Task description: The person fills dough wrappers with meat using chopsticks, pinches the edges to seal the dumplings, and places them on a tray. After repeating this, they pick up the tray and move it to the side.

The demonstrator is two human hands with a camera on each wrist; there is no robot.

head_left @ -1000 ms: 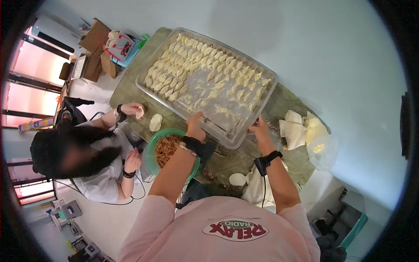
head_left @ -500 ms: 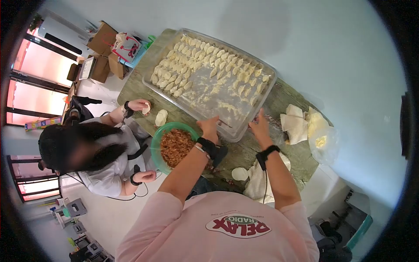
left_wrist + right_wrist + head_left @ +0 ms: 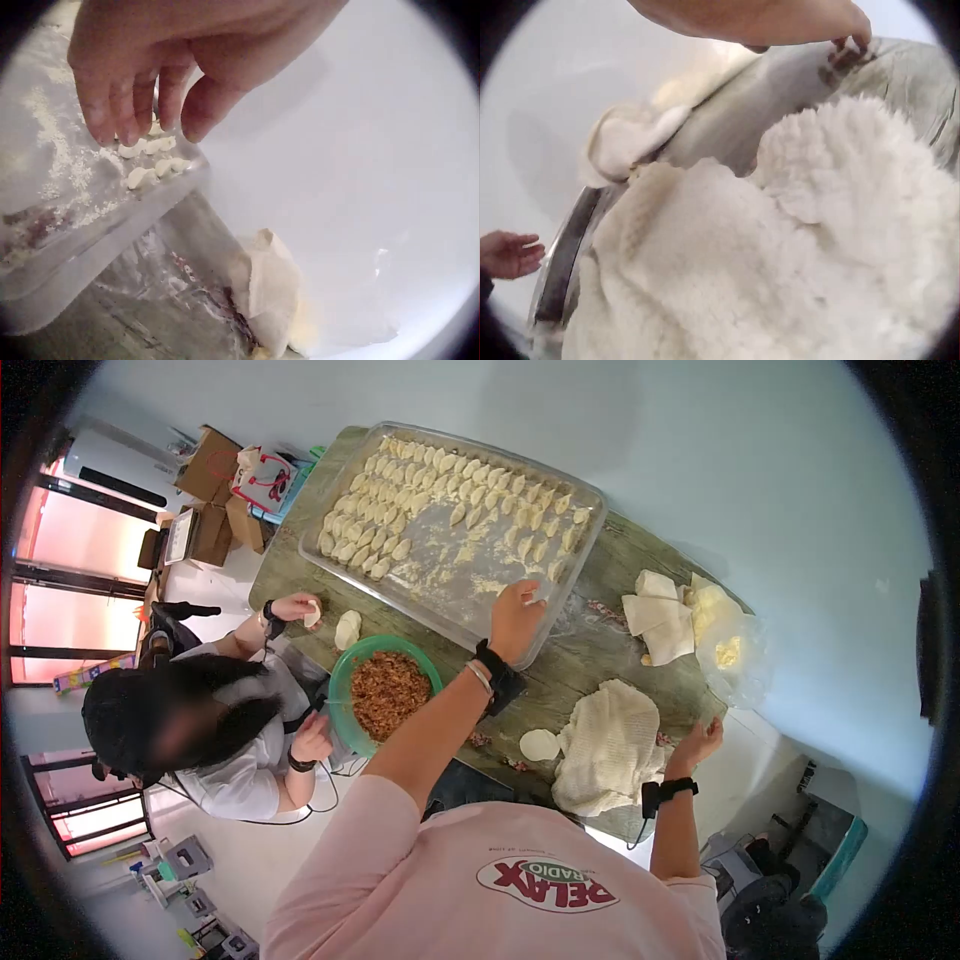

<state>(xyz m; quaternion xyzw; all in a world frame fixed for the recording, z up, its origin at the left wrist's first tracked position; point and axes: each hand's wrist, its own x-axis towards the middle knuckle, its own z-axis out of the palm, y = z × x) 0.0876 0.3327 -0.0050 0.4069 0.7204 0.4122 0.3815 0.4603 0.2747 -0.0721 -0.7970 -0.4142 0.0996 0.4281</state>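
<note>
My left hand is over the near right corner of the metal tray, which carries rows of dumplings and scattered flour. In the left wrist view that hand hangs with bent, spread fingers above a few dumplings, with nothing visible in it. My right hand, loosely bent and holding nothing visible, is by the table's right edge, beside a crumpled cream cloth. In the right wrist view the hand lies beyond the cloth.
Left of me, a person in a black cap holds a round wrapper beside a green bowl of filling. One white disc lies near the cloth. A folded white cloth and a plastic bag sit at the right.
Both hands have left the tray's near end: the right moved right and towards me, past the cloth; the left rose over the tray corner. The cloth is now more fully visible.
</note>
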